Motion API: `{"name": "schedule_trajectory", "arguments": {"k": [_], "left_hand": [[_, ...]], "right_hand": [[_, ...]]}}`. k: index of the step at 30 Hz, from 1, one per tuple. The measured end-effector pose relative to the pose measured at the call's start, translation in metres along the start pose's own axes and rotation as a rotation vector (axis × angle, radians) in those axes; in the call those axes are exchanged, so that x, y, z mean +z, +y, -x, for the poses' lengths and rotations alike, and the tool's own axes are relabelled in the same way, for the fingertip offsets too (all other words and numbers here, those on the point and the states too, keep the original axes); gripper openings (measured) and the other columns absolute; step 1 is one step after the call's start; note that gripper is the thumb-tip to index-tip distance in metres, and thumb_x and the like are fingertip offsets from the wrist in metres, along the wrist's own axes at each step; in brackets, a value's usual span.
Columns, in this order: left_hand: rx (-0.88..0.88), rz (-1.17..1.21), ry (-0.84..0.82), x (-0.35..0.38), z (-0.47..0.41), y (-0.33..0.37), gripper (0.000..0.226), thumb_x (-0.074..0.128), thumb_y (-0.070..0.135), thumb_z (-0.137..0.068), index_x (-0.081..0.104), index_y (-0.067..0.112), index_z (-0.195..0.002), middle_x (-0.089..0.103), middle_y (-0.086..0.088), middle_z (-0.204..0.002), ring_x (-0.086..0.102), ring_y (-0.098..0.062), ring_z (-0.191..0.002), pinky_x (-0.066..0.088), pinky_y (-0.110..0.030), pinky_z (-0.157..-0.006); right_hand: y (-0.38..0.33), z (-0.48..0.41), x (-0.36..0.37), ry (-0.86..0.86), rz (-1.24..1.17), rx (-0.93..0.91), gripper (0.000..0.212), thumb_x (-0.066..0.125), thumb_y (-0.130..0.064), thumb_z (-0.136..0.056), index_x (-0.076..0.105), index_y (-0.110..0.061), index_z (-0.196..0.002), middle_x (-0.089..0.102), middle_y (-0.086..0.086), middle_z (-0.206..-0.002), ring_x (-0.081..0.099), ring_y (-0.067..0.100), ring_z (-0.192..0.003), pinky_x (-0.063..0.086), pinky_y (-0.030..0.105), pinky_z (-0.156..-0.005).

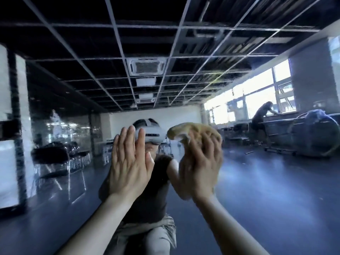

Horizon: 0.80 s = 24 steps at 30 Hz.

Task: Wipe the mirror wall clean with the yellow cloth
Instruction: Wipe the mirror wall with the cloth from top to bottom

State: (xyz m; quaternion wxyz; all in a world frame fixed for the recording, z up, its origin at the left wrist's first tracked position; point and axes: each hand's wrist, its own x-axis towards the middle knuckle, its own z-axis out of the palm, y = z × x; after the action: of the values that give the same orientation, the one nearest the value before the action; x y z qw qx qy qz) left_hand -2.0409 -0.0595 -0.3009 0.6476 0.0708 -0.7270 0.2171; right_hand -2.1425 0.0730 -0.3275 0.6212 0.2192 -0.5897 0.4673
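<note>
The yellow cloth (195, 129) is bunched against the mirror wall (266, 181) near its middle, under the right hand (200, 168). That hand's fingers curl over the cloth and grip it, and the cloth's top pokes out above the fingertips. Just to the left, clear of the cloth, the left hand (128, 162) is held flat at the glass, fingers straight and together, holding nothing

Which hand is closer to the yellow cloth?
Right. The right hand holds the yellow cloth, bunched under its fingers. The left hand is flat and open, off to the cloth's left, not touching it.
</note>
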Motion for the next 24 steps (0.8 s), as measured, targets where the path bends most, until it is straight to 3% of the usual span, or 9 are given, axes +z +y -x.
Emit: {"name": "schedule_trajectory", "arguments": {"k": [2,5,9,14,19,21,24], "left_hand": [[0.002,-0.006,-0.01,0.0,0.0,-0.002,0.059,0.035,0.029,-0.09,0.034,-0.001,-0.141,0.032,-0.028,-0.144,0.022,-0.036,-0.136,0.005,-0.042,-0.118],[0.078,-0.012,-0.03,0.0,0.0,-0.003,0.058,0.034,0.027,-0.09,0.034,0.002,-0.142,0.033,-0.024,-0.144,0.023,-0.035,-0.137,0.007,-0.047,-0.117],[0.249,-0.017,-0.086,0.001,0.004,-0.005,0.058,0.035,0.024,-0.087,0.031,0.01,-0.142,0.037,-0.018,-0.145,0.027,-0.03,-0.137,0.016,-0.053,-0.113],[0.252,-0.011,-0.076,0.003,0.006,-0.005,0.057,0.035,0.024,-0.087,0.035,0.007,-0.142,0.037,-0.018,-0.145,0.027,-0.031,-0.138,0.017,-0.055,-0.112],[0.263,-0.011,-0.065,0.003,0.007,-0.004,0.058,0.035,0.024,-0.087,0.033,0.006,-0.141,0.036,-0.02,-0.145,0.026,-0.033,-0.138,0.018,-0.057,-0.111],[0.282,-0.013,-0.07,0.003,0.008,-0.005,0.058,0.034,0.025,-0.087,0.031,0.006,-0.142,0.034,-0.021,-0.146,0.026,-0.035,-0.138,0.018,-0.058,-0.11],[0.314,-0.011,-0.088,0.004,0.01,-0.006,0.059,0.033,0.028,-0.088,0.03,0.007,-0.143,0.032,-0.02,-0.147,0.025,-0.037,-0.138,0.019,-0.061,-0.109]], "right_hand": [[-0.007,0.025,0.002,-0.097,0.047,-0.145,0.063,0.074,-0.017,-0.073,0.053,-0.035,-0.13,0.053,0.007,-0.133,0.04,0.028,-0.128,0.032,0.042,-0.104],[0.013,-0.001,-0.007,-0.095,0.007,-0.209,0.049,0.06,-0.022,-0.079,0.058,-0.03,-0.127,0.054,0.008,-0.133,0.042,0.027,-0.127,0.034,0.043,-0.102],[0.063,-0.056,-0.023,0.057,0.005,0.068,0.046,0.044,-0.027,-0.08,0.067,-0.017,-0.118,0.058,0.017,-0.128,0.046,0.039,-0.124,0.039,0.05,-0.1],[0.109,-0.041,-0.033,0.166,-0.036,0.27,0.045,0.042,-0.024,-0.082,0.067,-0.015,-0.117,0.057,0.015,-0.127,0.04,0.026,-0.12,0.031,0.031,-0.101],[0.102,0.035,-0.037,0.127,-0.01,0.214,0.034,0.044,-0.022,-0.086,0.061,-0.02,-0.116,0.055,0.016,-0.125,0.041,0.03,-0.117,0.031,0.031,-0.097],[0.109,0.015,-0.038,0.149,-0.017,0.209,0.037,0.044,-0.022,-0.084,0.063,-0.017,-0.115,0.056,0.02,-0.122,0.043,0.031,-0.117,0.033,0.035,-0.098],[0.119,-0.031,-0.037,0.188,0.0,0.386,0.053,0.036,-0.029,-0.08,0.064,-0.012,-0.122,0.053,0.018,-0.127,0.043,0.035,-0.122,0.033,0.043,-0.102]]}}
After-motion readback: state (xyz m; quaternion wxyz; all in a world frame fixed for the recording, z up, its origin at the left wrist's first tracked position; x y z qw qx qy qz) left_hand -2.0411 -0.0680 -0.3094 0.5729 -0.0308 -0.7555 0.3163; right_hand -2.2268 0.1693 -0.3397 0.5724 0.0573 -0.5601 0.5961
